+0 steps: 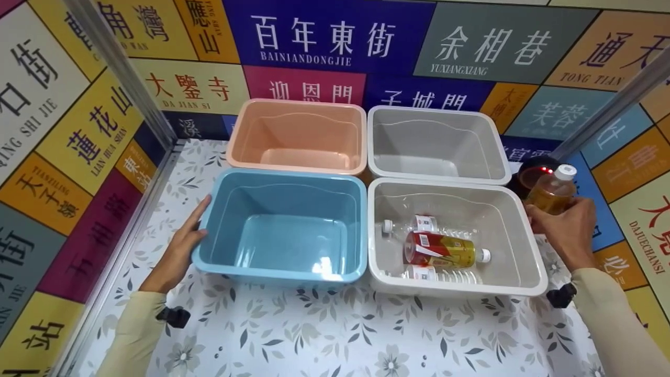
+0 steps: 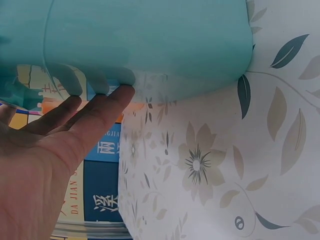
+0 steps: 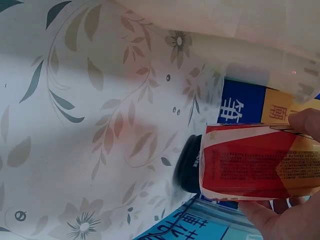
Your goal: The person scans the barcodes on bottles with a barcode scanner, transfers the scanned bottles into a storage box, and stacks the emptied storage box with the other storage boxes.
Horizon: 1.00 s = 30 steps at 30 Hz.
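My left hand (image 1: 177, 246) lies along the outer left side of the blue tub (image 1: 280, 276). In the left wrist view its fingertips touch the tub's wall, fingers fairly straight. On the far right, my right hand (image 1: 570, 230) grips a drink bottle (image 1: 550, 192) with a white cap, upright beside the light grey front tub (image 1: 458, 287). The right wrist view shows the bottle's red and yellow label (image 3: 245, 162) between thumb and fingers. Inside that front tub lie a similar red and yellow bottle (image 1: 442, 250) and clear plastic bottles (image 1: 456, 276).
Behind stand a peach tub (image 1: 298, 166) and a grey tub (image 1: 439, 175), close against the front pair. A dark round object (image 1: 528, 173) with red lights is behind the held bottle. Panels with street names (image 1: 324, 31) wall in the floral-covered table (image 1: 309, 335).
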Each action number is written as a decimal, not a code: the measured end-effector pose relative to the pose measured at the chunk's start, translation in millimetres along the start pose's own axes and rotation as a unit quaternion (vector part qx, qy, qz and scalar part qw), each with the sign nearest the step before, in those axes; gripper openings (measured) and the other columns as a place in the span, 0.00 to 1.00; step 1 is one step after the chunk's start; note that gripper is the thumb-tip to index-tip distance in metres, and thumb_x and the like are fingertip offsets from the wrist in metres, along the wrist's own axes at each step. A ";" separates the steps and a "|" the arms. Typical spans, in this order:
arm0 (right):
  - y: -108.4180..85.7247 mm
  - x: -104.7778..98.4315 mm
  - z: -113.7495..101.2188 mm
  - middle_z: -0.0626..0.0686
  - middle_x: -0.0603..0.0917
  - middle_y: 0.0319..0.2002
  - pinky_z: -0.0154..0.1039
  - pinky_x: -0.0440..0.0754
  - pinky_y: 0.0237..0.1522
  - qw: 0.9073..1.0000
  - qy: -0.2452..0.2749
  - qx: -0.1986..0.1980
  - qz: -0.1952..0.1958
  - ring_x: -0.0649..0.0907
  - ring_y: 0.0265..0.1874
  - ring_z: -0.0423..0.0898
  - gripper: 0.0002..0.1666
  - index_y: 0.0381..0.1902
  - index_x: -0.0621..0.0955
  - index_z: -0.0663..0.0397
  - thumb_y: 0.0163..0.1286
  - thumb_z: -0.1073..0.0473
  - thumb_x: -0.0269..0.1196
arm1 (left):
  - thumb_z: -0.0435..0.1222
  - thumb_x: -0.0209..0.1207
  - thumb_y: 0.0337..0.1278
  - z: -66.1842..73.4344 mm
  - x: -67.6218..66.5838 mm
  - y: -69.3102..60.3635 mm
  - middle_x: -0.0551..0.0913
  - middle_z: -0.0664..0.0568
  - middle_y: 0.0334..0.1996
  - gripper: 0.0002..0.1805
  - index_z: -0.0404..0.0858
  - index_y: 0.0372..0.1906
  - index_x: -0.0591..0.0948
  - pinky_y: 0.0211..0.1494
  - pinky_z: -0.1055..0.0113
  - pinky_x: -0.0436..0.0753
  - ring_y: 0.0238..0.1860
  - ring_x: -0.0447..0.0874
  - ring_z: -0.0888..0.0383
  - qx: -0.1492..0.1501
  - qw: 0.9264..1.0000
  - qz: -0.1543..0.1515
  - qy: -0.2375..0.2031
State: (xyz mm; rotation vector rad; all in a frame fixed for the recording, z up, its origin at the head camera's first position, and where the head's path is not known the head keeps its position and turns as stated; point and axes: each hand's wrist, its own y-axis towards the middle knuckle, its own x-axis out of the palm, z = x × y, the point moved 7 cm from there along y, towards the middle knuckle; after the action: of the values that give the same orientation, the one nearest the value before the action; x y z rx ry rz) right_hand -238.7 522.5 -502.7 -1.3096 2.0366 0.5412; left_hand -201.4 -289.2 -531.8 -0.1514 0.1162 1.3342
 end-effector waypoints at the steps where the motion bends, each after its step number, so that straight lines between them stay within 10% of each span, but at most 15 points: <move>1: 0.4 -1.0 1.4 0.67 0.63 0.73 0.60 0.75 0.76 1.000 0.001 0.004 0.003 0.69 0.72 0.65 0.54 0.77 0.56 0.60 0.74 0.34 0.71 | 0.42 0.40 0.91 0.1 0.1 0.2 0.44 0.59 0.91 0.34 0.69 0.90 0.51 0.80 0.25 0.52 0.87 0.46 0.38 0.001 1.000 0.000 0.000; 30: 0.1 -19.7 -3.7 0.60 0.62 0.81 0.49 0.73 0.78 0.997 0.050 0.033 0.049 0.70 0.78 0.57 0.51 0.80 0.56 0.42 0.74 0.36 0.72 | 0.42 0.41 0.90 0.4 -0.2 0.6 0.44 0.60 0.91 0.35 0.69 0.90 0.51 0.80 0.24 0.52 0.87 0.46 0.36 -0.003 1.000 0.003 0.010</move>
State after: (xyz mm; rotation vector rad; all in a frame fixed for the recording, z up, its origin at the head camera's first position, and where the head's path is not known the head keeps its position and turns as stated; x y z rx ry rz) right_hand -234.2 532.8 -486.2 -1.2233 2.1908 0.4562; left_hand -202.1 -289.1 -531.4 -0.1699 0.1290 1.3397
